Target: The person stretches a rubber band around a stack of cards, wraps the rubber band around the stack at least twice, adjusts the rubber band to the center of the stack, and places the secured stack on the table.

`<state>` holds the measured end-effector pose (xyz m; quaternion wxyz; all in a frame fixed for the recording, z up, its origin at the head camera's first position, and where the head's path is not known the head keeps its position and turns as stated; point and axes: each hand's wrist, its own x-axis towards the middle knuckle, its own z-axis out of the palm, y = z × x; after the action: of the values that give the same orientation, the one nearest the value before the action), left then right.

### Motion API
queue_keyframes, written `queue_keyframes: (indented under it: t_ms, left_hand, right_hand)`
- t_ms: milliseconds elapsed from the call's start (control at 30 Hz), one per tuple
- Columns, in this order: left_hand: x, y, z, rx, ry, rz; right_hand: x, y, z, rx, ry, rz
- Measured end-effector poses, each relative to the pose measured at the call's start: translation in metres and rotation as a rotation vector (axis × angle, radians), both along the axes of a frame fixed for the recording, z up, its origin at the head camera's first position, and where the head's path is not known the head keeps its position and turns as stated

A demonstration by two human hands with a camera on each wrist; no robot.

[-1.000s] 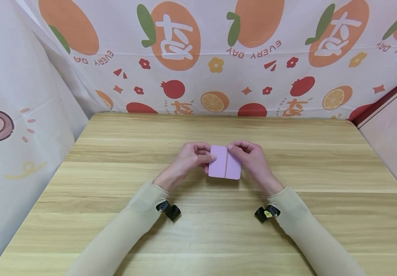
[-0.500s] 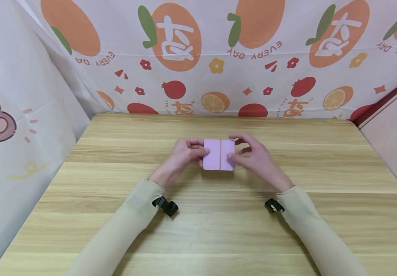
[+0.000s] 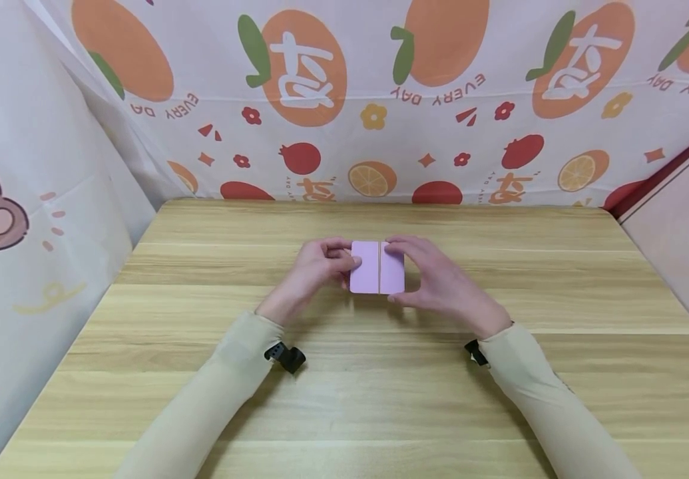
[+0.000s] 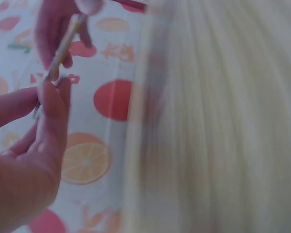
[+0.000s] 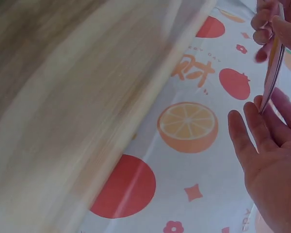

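Note:
A thin lilac square with rounded corners [image 3: 365,279] is held up above the table, crossed top to bottom by a narrow brown band [image 3: 379,269]. My left hand [image 3: 314,269] pinches its left edge, thumb on the front face. Around its right side curves my right hand [image 3: 440,279], a fingertip on the upper front near the band and the thumb by the lower right corner. Both wrist views show the lilac square [image 5: 273,73] edge-on. What it is exactly cannot be told.
The wooden table [image 3: 344,412] spreads beneath both arms. A white cloth printed with fruit [image 3: 380,140] hangs behind its far edge, and another pale cloth [image 3: 38,166] hangs at the left. A black strap device [image 3: 285,357] sits at the left cuff.
The lilac square has shifted left and slightly away, and straightened. My right hand has moved from the top right corner to span the right side. My left hand keeps its pinch.

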<state>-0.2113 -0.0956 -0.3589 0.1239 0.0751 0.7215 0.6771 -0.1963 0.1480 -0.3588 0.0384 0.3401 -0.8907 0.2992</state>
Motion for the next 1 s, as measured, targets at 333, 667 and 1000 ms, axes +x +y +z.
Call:
queue_keyframes:
  t_ms: [333, 667, 1000]
  left_hand:
    - [-0.001, -0.011, 0.005, -0.447, 0.478, -0.187]
    - [0.002, -0.014, 0.006, -0.640, 0.615, -0.316]
    - [0.008, -0.008, 0.009, -0.769, 0.660, -0.270]
  right_hand:
    - [-0.001, 0.003, -0.002, -0.009, -0.002, -0.035]
    - [0.001, 0.002, -0.002, 0.002, 0.005, -0.046]
    - [-0.005, 0.004, -0.002, 0.010, -0.059, -0.021]
